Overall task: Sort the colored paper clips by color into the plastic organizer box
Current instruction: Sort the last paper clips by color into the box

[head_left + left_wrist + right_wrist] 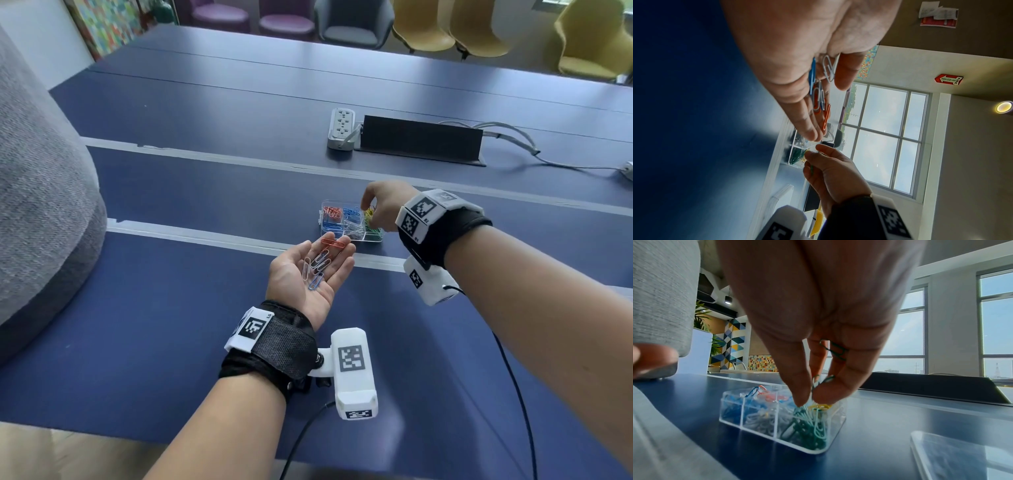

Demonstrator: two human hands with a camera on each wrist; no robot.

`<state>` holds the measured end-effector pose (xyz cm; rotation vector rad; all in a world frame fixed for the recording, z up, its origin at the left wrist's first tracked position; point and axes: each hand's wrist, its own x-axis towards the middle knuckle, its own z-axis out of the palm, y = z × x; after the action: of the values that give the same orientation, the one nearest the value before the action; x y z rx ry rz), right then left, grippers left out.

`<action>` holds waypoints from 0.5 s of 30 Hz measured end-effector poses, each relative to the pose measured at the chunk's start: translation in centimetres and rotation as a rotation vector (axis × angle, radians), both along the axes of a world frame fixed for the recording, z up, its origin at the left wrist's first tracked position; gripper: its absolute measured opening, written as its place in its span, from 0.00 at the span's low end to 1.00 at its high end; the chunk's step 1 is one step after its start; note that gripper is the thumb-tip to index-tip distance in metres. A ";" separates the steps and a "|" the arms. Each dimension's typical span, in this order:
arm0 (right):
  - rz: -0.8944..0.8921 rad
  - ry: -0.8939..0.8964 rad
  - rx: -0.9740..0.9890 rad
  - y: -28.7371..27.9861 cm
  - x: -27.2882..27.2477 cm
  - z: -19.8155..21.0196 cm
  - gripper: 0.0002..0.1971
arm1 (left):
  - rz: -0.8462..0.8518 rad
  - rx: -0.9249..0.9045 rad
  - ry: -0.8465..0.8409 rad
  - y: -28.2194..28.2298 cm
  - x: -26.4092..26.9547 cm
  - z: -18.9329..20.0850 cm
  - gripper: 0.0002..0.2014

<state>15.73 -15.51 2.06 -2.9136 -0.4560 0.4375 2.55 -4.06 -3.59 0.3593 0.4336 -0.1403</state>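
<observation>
**Hands at the organizer: green clips going in, mixed clips waiting**

Right hand point(383, 205) hung over the clear plastic organizer box point(375, 239), thumb and fingertips point(823, 395) pinched on thin green wire paper clips point(833, 349) just above the near-right compartment, where green clips already lay. Left hand point(310, 272) was held palm up and flat, fingers relaxed, just beside the box's near edge; loose on it lay red paper clips point(334, 244), silver-white ones point(317, 263) and one blue point(315, 281).

Box sat on the blue worktop point(171, 325), its compartments already holding red, blue, white, yellow and green clips.

Risks, as judged:
- The yellow compartment adjoins the green one; a release slightly off could drop green among yellow.
- Clips hook together, so lifting the fingers might drag settled ones out.
- Nothing held the palm's clips; a tilt would spill them.

Surroundings: a clear flat lid point(962, 456) lay near the box on its right; a white power strip point(340, 128) and a black cable flap point(421, 138) lay well beyond. None blocked the reach.
</observation>
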 end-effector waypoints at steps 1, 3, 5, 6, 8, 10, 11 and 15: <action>-0.007 0.003 0.015 -0.1 0.1 0.0 0.18 | 0.000 -0.001 -0.001 0.0 0.0 0.0 0.17; -0.015 0.015 0.036 -0.2 0.2 -0.1 0.19 | 0.001 -0.002 -0.003 0.0 0.0 0.1 0.17; -0.019 0.021 0.055 -0.2 0.2 0.0 0.18 | 0.001 0.000 -0.006 0.1 0.0 0.1 0.17; -0.022 0.016 0.064 -0.2 0.2 0.1 0.17 | 0.002 0.001 -0.008 0.1 0.0 0.1 0.17; -0.042 -0.009 0.093 -0.4 0.2 0.3 0.16 | 0.002 0.003 -0.011 0.1 -0.1 0.2 0.17; -0.068 -0.055 0.132 -0.4 0.2 0.4 0.18 | 0.003 0.003 -0.012 0.1 -0.1 0.2 0.17; -0.071 -0.074 0.139 -0.5 0.2 0.4 0.19 | 0.003 0.003 -0.011 0.1 -0.1 0.2 0.17; -0.050 -0.076 0.154 -0.8 0.1 0.0 0.21 | 0.000 0.000 -0.005 -0.1 -0.2 0.3 0.17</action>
<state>15.84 -16.27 2.09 -2.7932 -0.4068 0.2730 2.32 -4.11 -3.33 0.3601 0.4284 -0.1392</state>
